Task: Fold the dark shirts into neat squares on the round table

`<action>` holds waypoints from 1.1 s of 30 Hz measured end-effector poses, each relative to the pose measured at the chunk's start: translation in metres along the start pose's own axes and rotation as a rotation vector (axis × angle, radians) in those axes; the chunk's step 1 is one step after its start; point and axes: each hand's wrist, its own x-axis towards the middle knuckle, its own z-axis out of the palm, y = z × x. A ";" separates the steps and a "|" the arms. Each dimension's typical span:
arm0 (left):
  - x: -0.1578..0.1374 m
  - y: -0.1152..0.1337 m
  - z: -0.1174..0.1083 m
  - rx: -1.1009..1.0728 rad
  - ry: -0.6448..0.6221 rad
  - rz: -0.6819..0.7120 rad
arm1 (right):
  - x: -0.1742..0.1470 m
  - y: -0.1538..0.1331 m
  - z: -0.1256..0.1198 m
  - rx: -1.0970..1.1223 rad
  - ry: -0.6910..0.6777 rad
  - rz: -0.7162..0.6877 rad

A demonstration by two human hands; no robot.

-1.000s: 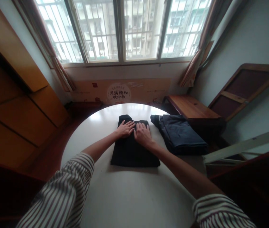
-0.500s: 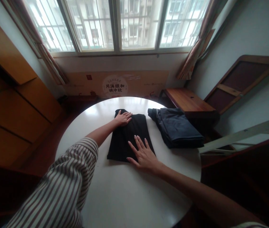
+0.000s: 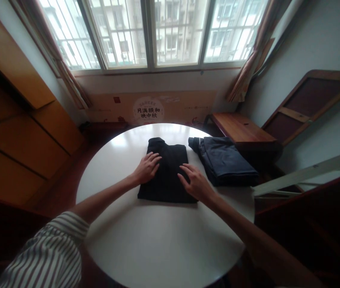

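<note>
A folded black garment (image 3: pixel 171 180) lies flat on the round white table (image 3: pixel 164 240), with a small rolled or collar-like bump at its far left corner. Its exact kind I cannot tell. My left hand (image 3: pixel 148 168) is at the left edge of the garment, fingers extended over the cloth. Over the right edge is my right hand (image 3: pixel 197 182), its fingers stretched out and slightly bent. Neither hand grips anything. Right of the black garment sits a stack of folded dark blue-grey clothes (image 3: pixel 227 162).
A wooden bench (image 3: pixel 245 130) stands beyond the table at right, near a framed panel (image 3: pixel 311 106) leaning on the wall. Wooden cabinets (image 3: pixel 23 132) line the left side. A printed banner (image 3: pixel 182 106) hangs below the barred window (image 3: pixel 176 32).
My left hand has drawn back from the garment's far end to its left edge. My right hand has shifted from the near middle to the right edge.
</note>
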 end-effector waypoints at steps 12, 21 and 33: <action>-0.080 0.002 0.003 -0.111 -0.151 -0.167 | 0.038 0.033 0.035 0.053 0.006 0.232; 0.008 -0.044 -0.008 -0.842 0.078 -0.880 | 0.085 0.052 0.005 0.778 -0.068 0.858; 0.011 -0.050 0.003 -1.004 -0.031 -0.659 | 0.078 0.051 0.003 1.081 -0.172 0.697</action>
